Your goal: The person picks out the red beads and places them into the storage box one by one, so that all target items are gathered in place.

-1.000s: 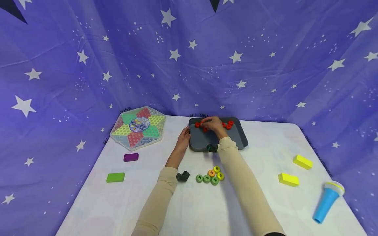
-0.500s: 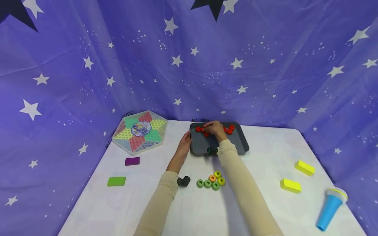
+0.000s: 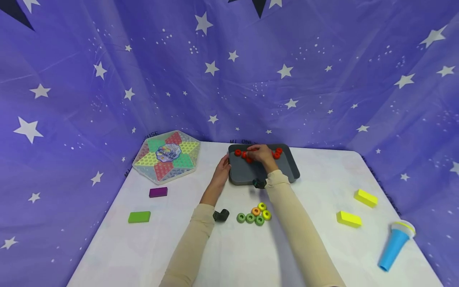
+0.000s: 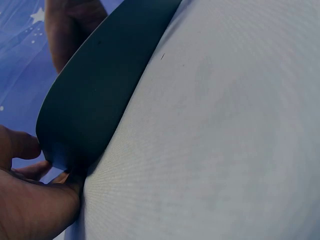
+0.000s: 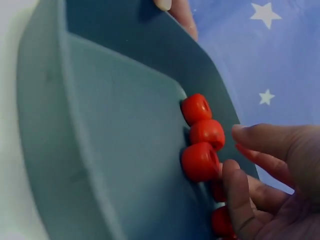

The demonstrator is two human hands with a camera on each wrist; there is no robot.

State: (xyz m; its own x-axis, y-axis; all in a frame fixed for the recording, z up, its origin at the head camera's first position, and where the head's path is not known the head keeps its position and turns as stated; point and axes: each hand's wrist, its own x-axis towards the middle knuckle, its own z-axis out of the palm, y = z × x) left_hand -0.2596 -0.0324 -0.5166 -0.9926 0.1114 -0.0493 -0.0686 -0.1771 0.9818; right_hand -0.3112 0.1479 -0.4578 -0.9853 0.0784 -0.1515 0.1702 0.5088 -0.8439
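A dark grey rectangular tray (image 3: 245,173) lies at the table's back edge. My left hand (image 3: 220,173) is at its left end; in the left wrist view its fingers (image 4: 24,146) meet the outer wall, and the right wrist view shows a fingertip (image 5: 163,4) over the rim. Inside, barrel-shaped red beads (image 5: 200,161) with holes line the far side. My right hand (image 3: 263,154) is over them, thumb and fingers apart, one finger (image 5: 233,172) right beside the largest-looking bead. Some beads are partly hidden behind that hand.
In front of the tray lie green beads (image 3: 250,218), an orange bead (image 3: 255,211) and two yellow beads (image 3: 266,215). Left are a Chinese checkers board (image 3: 166,156), a purple block (image 3: 158,192) and a green block (image 3: 139,217); right, two yellow blocks (image 3: 349,219) and a blue toy microphone (image 3: 394,247).
The red bead by my right fingertips has shifted slightly toward the tray's near side, and the fingertips have drawn a little off it. My left hand stays at the tray's left end.
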